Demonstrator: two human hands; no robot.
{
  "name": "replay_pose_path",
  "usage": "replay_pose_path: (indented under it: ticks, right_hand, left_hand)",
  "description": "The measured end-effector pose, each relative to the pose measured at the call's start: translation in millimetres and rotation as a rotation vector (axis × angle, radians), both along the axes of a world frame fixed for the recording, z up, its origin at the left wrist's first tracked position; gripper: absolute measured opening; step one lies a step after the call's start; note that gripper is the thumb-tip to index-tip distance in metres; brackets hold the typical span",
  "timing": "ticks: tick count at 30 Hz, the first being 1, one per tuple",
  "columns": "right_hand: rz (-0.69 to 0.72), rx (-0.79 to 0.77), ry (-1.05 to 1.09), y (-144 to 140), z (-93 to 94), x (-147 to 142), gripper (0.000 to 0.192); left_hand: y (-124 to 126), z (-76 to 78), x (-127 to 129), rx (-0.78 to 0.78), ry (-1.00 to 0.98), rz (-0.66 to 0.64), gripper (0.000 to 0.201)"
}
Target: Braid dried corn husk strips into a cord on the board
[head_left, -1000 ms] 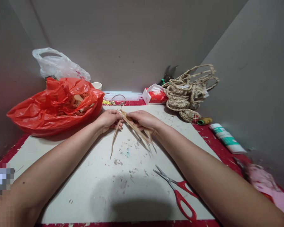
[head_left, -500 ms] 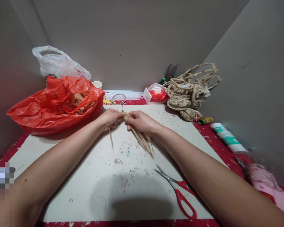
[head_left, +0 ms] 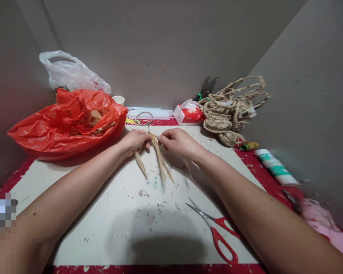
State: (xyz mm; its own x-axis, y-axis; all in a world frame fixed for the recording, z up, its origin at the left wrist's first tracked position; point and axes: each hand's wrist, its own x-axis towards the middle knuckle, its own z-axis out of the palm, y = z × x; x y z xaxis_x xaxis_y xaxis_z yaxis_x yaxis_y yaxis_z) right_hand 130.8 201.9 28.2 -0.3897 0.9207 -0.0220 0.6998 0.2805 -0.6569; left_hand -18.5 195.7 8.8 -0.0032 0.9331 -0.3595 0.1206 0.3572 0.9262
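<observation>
Head view: both hands' grip pinches dried leaf strips (head_left: 157,152); red bag (head_left: 65,127) holds husks.

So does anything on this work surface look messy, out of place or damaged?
Small scraps and stains litter the white board below the dried strips both hands pinch. The red scissors lie open by the right forearm. Nothing looks damaged.

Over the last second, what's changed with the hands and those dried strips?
The right hand has slid up the dried leaf strips, from gripping the bundle along its length to pinching near the top, where the left hand still holds them. The strips, slanted right before, now hang fanned apart toward the board. The red scissors, red plastic bag and coiled rope stayed put.
</observation>
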Motion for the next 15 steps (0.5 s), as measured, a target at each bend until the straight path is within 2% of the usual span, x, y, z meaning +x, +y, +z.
replay_pose_path:
  ticks: [5, 7, 10, 15]
  right_hand:
    - [0.077, -0.144, 0.097, -13, -11.1, -11, 0.032]
    - [0.088, -0.151, 0.113, -17, -14.4, -14, 0.035]
    - [0.120, -0.048, 0.083, -20, -15.9, -17, 0.032]
    - [0.185, 0.165, -0.172, -23, -16.2, -18, 0.022]
  left_hand:
    - [-2, 3.1, 3, 0.010, -0.015, 0.047, 0.024]
    - [-2, 3.9, 4, 0.018, -0.015, 0.062, 0.026]
    - [-2, 3.5, 3, 0.012, -0.039, 0.062, 0.025]
    - [2, 2.1, -3, -0.027, -0.166, 0.036, 0.019]
